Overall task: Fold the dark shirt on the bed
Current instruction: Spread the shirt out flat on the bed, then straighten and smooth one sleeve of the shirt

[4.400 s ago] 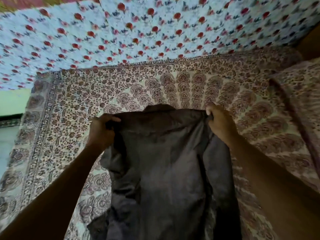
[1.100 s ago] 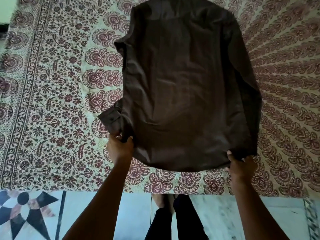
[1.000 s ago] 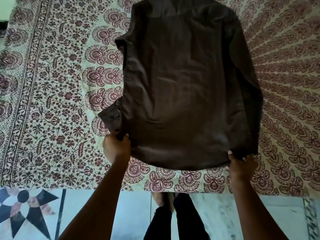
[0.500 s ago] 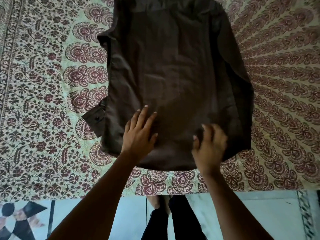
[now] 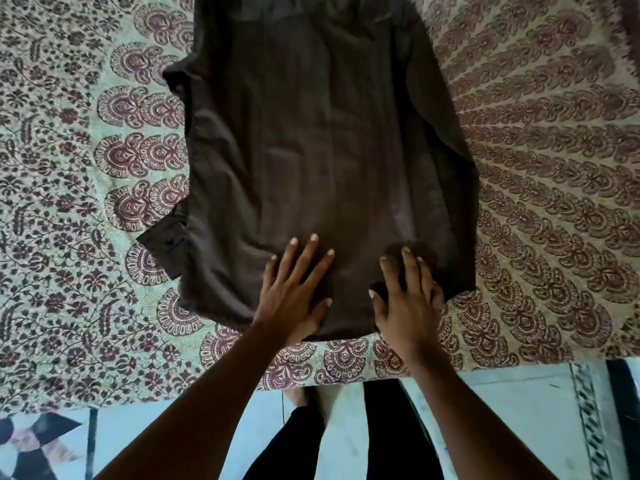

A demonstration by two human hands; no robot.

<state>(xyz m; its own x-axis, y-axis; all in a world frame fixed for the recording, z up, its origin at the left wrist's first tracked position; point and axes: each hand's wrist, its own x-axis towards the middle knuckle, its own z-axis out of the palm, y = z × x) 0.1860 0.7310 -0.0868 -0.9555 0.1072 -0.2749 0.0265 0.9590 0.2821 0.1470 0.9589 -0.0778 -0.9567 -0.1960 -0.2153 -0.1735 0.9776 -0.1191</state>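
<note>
- Since the earlier frame your hands have let go of the hem corners and moved inward onto the cloth; the dark shirt itself has barely shifted on the bed.
- Your left hand lies flat at about 7 o'clock on the shirt, fingers straight and spread, pressing and gripping nothing.
- Your right hand rests at about 5 o'clock, fingers extended over a small bunched wrinkle; it also holds nothing.
- You have the shirt lying back-up in the middle of the patterned bedspread, collar towards 12 o'clock, hem nearest you at 6 o'clock.
- Expect it to handle light, soft and limp; it will likely crease and slide over the bedspread rather than hold a shape.
- Take hold at a side seam or shoulder edge for the next fold, I judge.
- It looks dark brown, faintly creased lengthwise, with one buttoned cuff poking out at 9 o'clock.
</note>
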